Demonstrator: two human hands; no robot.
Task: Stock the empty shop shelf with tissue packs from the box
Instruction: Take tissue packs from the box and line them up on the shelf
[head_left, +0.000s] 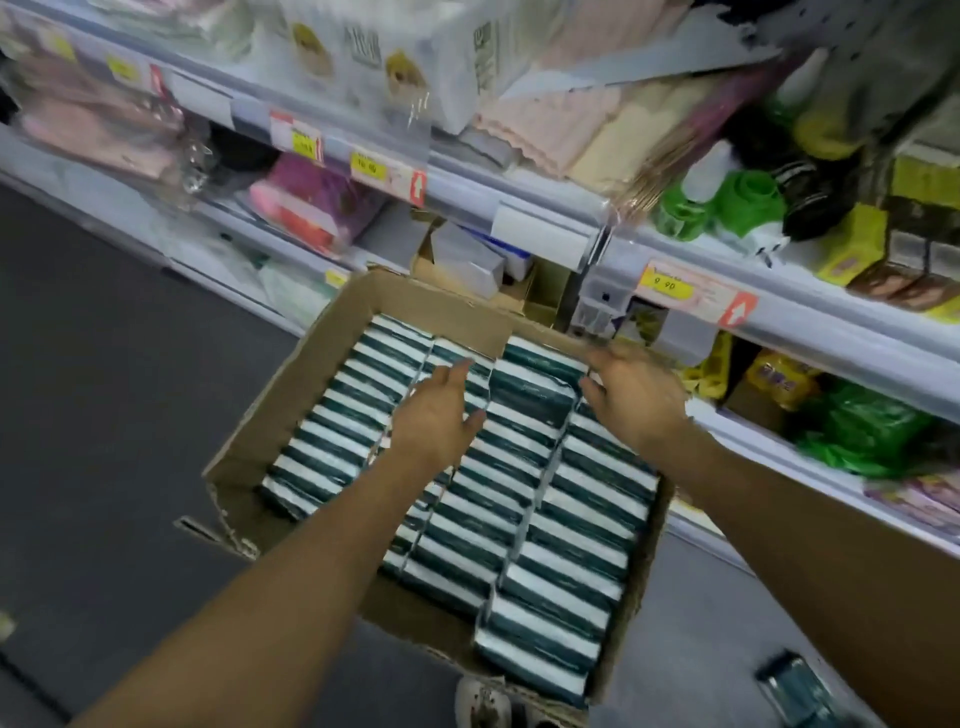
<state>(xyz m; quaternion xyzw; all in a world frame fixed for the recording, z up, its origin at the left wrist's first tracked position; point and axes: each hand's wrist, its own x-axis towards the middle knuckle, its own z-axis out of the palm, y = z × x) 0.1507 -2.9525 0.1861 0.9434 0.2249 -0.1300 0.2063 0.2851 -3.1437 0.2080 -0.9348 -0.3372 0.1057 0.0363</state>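
The shelving (561, 208) runs across the frame from ten o'clock to four o'clock, three tiers in view, crowded with blurred goods: pink and cream cloth packs, green plastic bottles, yellow packets. Four yellow price tags (670, 287) show along its rails, and two red arrow labels.

Below it, at the centre, one open cardboard box (291, 384) stands on the dark floor (93, 364), its far flap folded toward twelve o'clock. Inside lie the tissue packs (550, 566), teal and white, set on edge in three rows; each row holds more than ten, but blur prevents an exact count. One pack at the far end of the middle row sits raised above its neighbours.

Two bare forearms reach in from six o'clock. The left hand (436, 415) hovers over the middle row, fingers straight and slightly spread, holding nothing. The right hand (636, 395) is at the raised pack's two o'clock side, fingers loosely bent and apart; whether it touches the pack cannot be told.

One shoe tip (483, 701) shows at six o'clock.
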